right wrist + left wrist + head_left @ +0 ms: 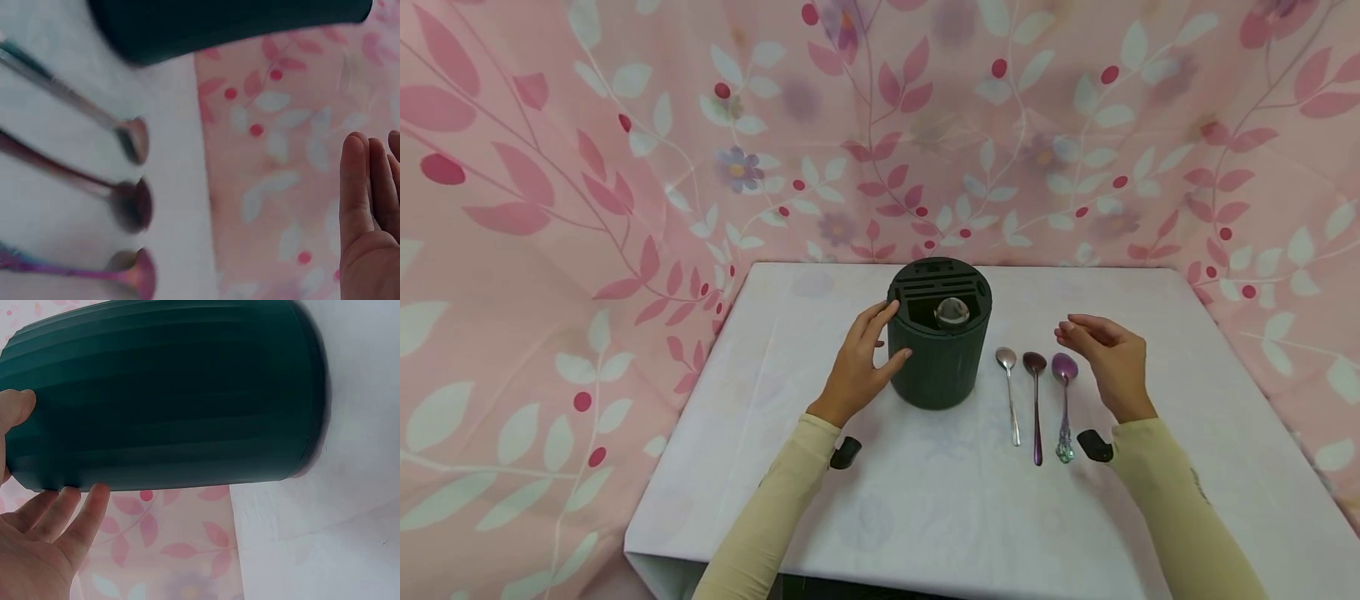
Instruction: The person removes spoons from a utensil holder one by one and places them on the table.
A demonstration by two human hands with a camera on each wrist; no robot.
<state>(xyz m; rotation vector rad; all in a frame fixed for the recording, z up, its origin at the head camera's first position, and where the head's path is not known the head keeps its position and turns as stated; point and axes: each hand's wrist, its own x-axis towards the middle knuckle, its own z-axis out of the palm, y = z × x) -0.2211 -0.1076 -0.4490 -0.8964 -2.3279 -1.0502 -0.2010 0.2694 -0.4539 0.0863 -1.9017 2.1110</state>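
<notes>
The left hand (pixel 859 367), thumb and fingers spread, is touching the green holder (pixel 934 371) to its right — a light, even touch should steady it best — while the right hand (pixel 1112 360), fingers together, is hovering beside three spoons (pixel 1034 363) to its left.

With the utensil holder (pixel 936 367) as the clock's centre on the table (pixel 910 517), the left hand (pixel 861 367) touches its side at eight. Three spoons (pixel 1037 408) lie side by side at four, bowls toward twelve. The right hand (pixel 1108 362) is beyond them, just past three. A drape (pixel 955 150) hangs behind at twelve.
</notes>
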